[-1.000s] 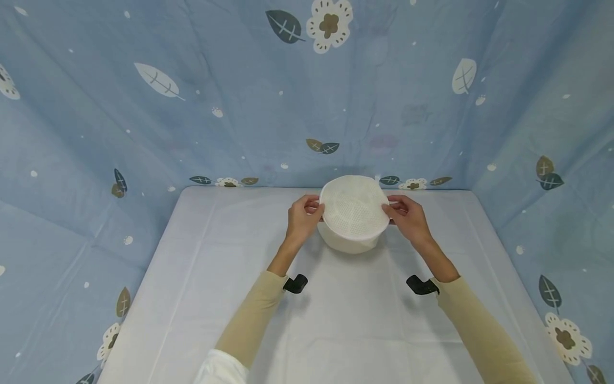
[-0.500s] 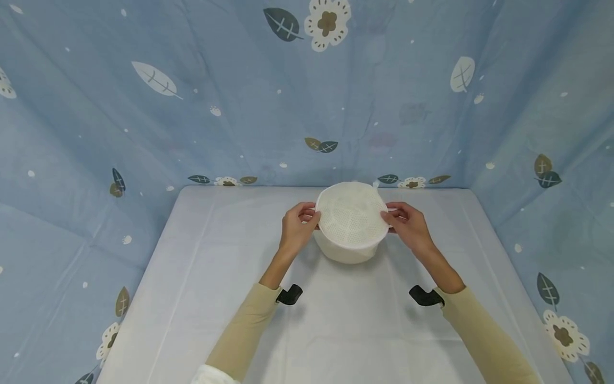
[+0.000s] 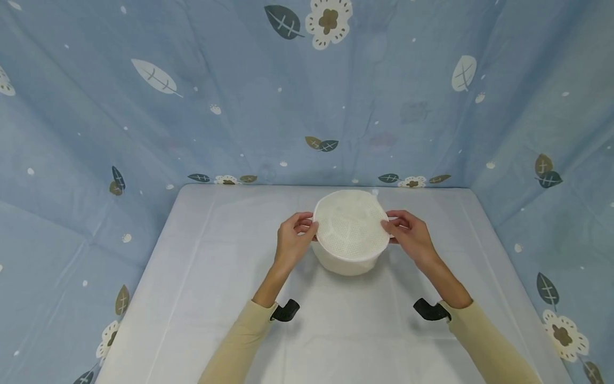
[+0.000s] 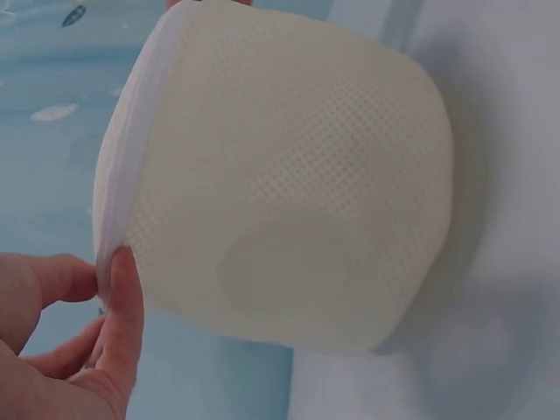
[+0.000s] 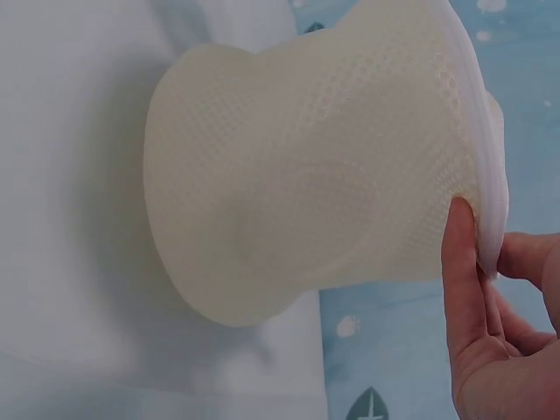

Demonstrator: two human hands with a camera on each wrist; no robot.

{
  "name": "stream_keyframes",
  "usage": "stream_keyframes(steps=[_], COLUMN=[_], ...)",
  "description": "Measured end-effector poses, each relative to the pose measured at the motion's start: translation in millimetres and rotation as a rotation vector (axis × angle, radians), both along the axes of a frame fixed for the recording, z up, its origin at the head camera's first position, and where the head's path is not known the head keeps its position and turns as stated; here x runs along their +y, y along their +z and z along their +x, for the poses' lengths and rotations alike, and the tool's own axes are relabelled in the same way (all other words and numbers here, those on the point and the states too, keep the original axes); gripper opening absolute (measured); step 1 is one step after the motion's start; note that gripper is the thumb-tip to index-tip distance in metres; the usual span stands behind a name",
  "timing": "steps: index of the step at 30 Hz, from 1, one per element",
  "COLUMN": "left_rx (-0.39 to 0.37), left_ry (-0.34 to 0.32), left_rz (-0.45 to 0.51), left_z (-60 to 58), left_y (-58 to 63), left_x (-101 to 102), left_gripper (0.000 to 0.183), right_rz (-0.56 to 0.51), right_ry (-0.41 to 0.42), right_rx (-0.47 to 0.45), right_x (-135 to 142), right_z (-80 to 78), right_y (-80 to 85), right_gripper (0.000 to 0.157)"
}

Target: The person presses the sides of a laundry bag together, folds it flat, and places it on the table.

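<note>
A cream-white mesh laundry bag (image 3: 352, 224), round like a drum, is between my two hands near the back of the table. A white zip band (image 4: 131, 144) runs round its top rim. My left hand (image 3: 293, 237) pinches this rim on the left, thumb on top and fingers below. On the opposite side my right hand (image 3: 411, 234) pinches the rim the same way. The top faces up and tilts toward me. In the wrist views the mesh side wall (image 5: 262, 175) bulges, with a faint round shape showing through it.
A white cloth covers the table (image 3: 230, 256), whose back edge meets a blue curtain (image 3: 230, 106) printed with leaves and flowers. The curtain also hangs at both sides. Black wrist cameras (image 3: 285, 310) stick out inward from both sleeves.
Both hands have drawn the mesh laundry bag toward me, away from the back curtain, and slightly left. Their pinch on the rim stays the same.
</note>
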State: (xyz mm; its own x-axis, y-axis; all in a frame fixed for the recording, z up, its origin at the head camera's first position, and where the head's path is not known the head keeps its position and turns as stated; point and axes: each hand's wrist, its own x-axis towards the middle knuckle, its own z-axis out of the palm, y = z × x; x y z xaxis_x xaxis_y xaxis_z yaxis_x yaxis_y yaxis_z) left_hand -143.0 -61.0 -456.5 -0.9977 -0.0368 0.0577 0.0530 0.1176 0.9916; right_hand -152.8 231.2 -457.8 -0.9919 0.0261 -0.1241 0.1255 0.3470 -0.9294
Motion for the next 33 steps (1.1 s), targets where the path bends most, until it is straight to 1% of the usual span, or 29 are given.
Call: stream_keyframes(steps=[4,11,15,24,33], left_rx=[-0.007,-0.012,-0.007,-0.011,-0.037], left_ry=[0.002,0.011,0.012,0.03,0.029], left_rz=[0.035,0.072,0.081,0.074,0.106], left_z=[9.6,24.9,33.0,49.6,64.4], left_y=[0.9,1.6,0.4,-3.8,-4.0], left_x=[-0.4,-2.2,-3.9,-8.5,-11.3], left_gripper=[0.026,0.028,0.029,0.026,0.027], right_rz=[-0.011,-0.015,-0.017,-0.029,-0.035], right_ry=[0.011,0.02,0.022,0.033,0.042], right_rx=[0.001,0.012,0.011,-0.004,-0.013], right_x=[0.0,0.0,-0.7,-5.1,-7.2], right_z=[7.9,19.3,25.6,39.2,51.8], right_y=[1.4,-1.8,-2.8,-4.0,-4.7], right_gripper=[0.051,0.05,0.048,0.047,0.048])
